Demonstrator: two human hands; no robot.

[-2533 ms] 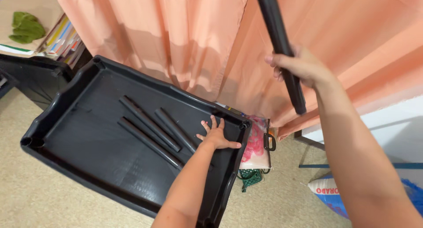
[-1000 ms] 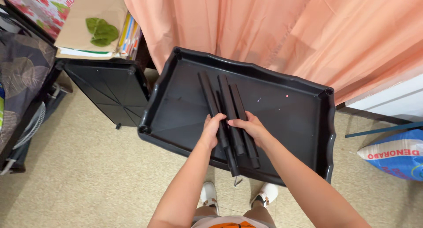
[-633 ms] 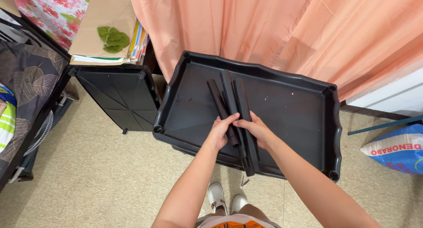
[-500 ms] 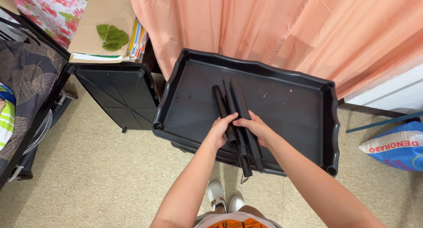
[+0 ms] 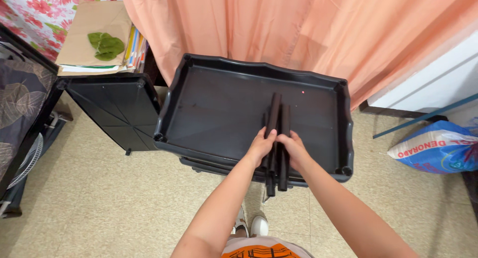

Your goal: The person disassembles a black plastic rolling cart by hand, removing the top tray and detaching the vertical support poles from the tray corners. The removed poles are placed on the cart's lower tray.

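Head view: looking down over a black tray [image 5: 219, 96] and a person's two bare arms reaching over its near edge.
Left hand [image 5: 262, 147]: closed around a bundle of black tubes [image 5: 277, 133], thumb up against one tube, fingers wrapped on the bundle's left side.
Right hand [image 5: 295, 149]: closed on the same bundle from the right, touching the left hand across the tubes.
Black tubes: gathered side by side, running lengthwise away from the person; far ends lie over the tray's floor, near ends stick out past the tray's front rim above the floor tiles [image 5: 99, 198].
Tray: wavy raised rim, sits in front of a peach curtain [image 5: 259, 29].
Left of tray: a second black panel [image 5: 112, 106] beneath a stack of papers with a green leaf [image 5: 105, 44] on top.
Right: a blue and white sack [image 5: 438, 151] on the floor.
Below: white shoes [image 5: 254, 225] between the arms.
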